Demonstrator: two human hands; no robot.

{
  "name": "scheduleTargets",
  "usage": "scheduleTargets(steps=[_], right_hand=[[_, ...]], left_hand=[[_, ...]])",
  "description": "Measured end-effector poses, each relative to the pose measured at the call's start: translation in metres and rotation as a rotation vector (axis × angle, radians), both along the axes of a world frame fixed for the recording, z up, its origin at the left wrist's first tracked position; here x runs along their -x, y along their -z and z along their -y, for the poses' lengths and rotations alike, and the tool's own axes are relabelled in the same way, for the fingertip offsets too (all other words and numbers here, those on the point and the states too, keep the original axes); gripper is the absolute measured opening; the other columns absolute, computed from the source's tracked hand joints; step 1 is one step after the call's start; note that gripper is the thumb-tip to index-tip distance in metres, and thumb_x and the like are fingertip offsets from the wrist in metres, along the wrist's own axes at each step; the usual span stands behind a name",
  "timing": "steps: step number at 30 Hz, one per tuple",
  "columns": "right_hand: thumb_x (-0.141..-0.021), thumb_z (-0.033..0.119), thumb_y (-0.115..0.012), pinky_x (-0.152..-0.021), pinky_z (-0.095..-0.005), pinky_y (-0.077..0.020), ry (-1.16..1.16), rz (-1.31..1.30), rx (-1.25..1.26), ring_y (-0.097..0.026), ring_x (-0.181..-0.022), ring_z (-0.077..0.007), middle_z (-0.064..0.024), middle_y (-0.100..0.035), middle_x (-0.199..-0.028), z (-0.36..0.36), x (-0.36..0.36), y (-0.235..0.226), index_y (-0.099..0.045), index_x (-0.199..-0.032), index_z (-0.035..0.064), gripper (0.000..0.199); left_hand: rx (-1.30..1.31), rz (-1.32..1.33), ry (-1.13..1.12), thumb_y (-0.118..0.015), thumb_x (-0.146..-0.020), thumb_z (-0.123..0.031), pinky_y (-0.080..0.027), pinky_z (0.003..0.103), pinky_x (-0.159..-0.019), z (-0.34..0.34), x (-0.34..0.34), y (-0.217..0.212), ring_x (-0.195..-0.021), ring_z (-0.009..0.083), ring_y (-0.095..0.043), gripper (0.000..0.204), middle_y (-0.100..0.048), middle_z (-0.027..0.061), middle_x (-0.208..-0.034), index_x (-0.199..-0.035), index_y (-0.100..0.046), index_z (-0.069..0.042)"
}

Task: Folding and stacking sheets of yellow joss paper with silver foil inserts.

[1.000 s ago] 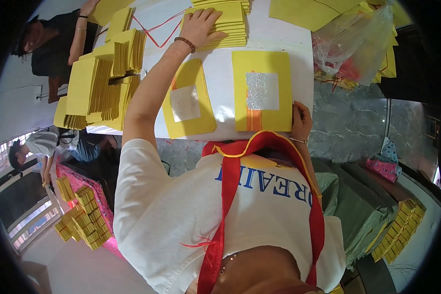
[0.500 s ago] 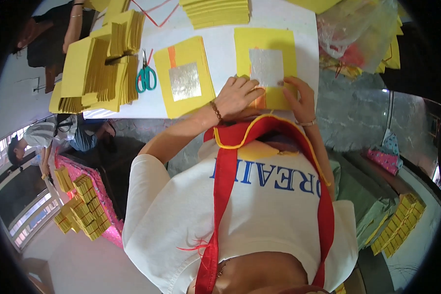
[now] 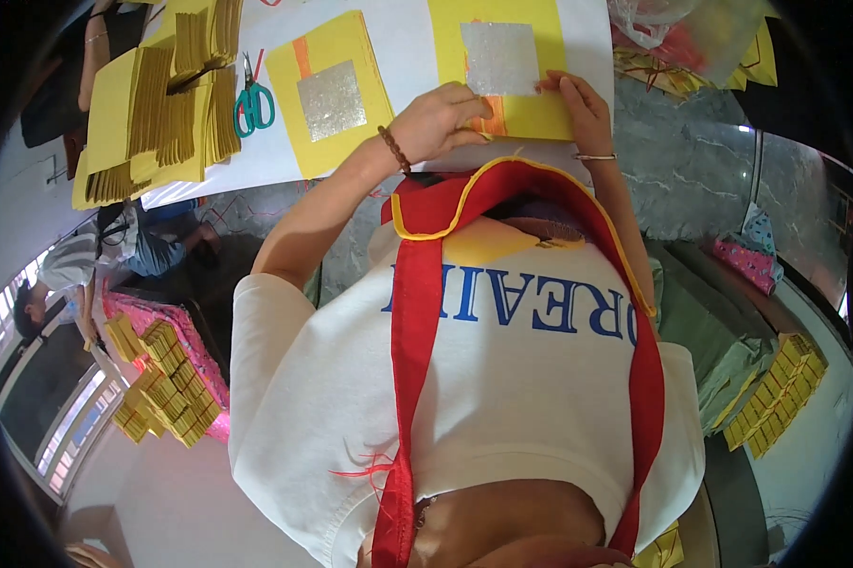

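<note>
In front of me on the white table lies a stack of yellow paper (image 3: 550,118) with a silver foil square (image 3: 500,59) on top and an orange strip (image 3: 494,115) below the foil. My left hand (image 3: 438,121) is closed on the stack's near edge, thumb and fingers bent beside the orange strip. My right hand (image 3: 583,106) curls over the right edge, its fingertips by the foil's lower right corner. Left of it lies a second yellow stack (image 3: 370,95), also with a silver square (image 3: 332,99) and an orange strip. Green-handled scissors (image 3: 254,109) rest beside that stack.
Thick bundles of folded yellow paper (image 3: 128,114) pile up at the table's left. A clear plastic bag (image 3: 687,33) sits beyond the right edge. Another person (image 3: 71,265) is at the left, near stacked yellow bundles (image 3: 169,379). More bundles (image 3: 777,393) stand at right.
The whole view has shifted, so the table sits higher in the picture. My left hand has drawn back from the foil's lower edge to the paper's near edge; the right hand stays at the right edge.
</note>
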State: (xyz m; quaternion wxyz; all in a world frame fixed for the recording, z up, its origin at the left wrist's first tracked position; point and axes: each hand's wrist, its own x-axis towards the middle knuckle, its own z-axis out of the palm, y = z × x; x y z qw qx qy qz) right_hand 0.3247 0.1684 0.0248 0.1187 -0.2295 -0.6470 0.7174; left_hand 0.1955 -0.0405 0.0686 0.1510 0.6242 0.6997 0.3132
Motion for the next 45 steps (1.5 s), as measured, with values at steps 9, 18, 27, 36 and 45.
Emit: scheduleTargets(steps=[9,18,27,36,45], right_hand=[[-0.093,0.021,-0.047,-0.082,-0.0248,-0.0453,0.057,-0.033,0.071,-0.059,-0.090,-0.0130,-0.0071,-0.065,-0.095,0.003,0.000,-0.005,-0.059,-0.108,-0.0004,0.028],[-0.097,0.036,-0.032,-0.088,-0.0285,-0.0408,0.057,-0.033,0.143,-0.056,-0.094,-0.0158,-0.0080,-0.064,-0.096,-0.003,-0.001,-0.003,-0.058,-0.110,0.0009,0.045],[-0.097,0.037,-0.030,-0.089,-0.0291,-0.0400,0.050,-0.036,0.118,-0.056,-0.095,-0.0165,-0.0084,-0.064,-0.098,-0.002,0.000,-0.005,-0.057,-0.111,0.0021,0.047],[-0.094,0.033,-0.041,-0.088,-0.0289,-0.0409,-0.015,-0.234,0.206,-0.055,-0.096,-0.0158,-0.0076,-0.062,-0.102,-0.007,-0.005,0.007,-0.055,-0.114,0.0017,0.040],[-0.084,0.009,-0.060,-0.078,-0.0237,-0.0468,-0.007,-0.101,0.150,-0.058,-0.088,-0.0108,-0.0040,-0.062,-0.100,-0.005,-0.005,0.016,-0.056,-0.108,0.0001,0.026]], left_hand=[[0.117,0.288,-0.032,-0.066,-0.079,-0.018,-0.047,0.029,-0.063,-0.007,0.009,-0.003,-0.070,0.0209,-0.058,0.021,-0.060,0.0088,-0.081,-0.094,-0.062,-0.004],[0.176,0.266,-0.083,-0.056,-0.084,-0.024,-0.045,0.034,-0.064,-0.009,0.013,-0.001,-0.071,0.0252,-0.058,0.020,-0.062,0.0076,-0.078,-0.087,-0.063,-0.005],[0.207,0.395,-0.114,-0.057,-0.080,-0.020,-0.045,0.030,-0.057,-0.010,0.017,-0.001,-0.059,0.0196,-0.057,0.018,-0.062,0.0088,-0.070,-0.083,-0.064,-0.003],[0.293,0.668,-0.235,-0.056,-0.086,-0.024,-0.036,0.018,-0.050,-0.010,0.025,-0.004,-0.057,0.0019,-0.043,0.021,-0.051,-0.0044,-0.065,-0.090,-0.063,-0.004],[-0.123,0.684,-0.128,-0.064,-0.082,-0.029,-0.043,0.027,-0.072,-0.002,0.027,-0.007,-0.087,0.0134,-0.053,0.029,-0.060,0.0075,-0.100,-0.096,-0.062,-0.004]])
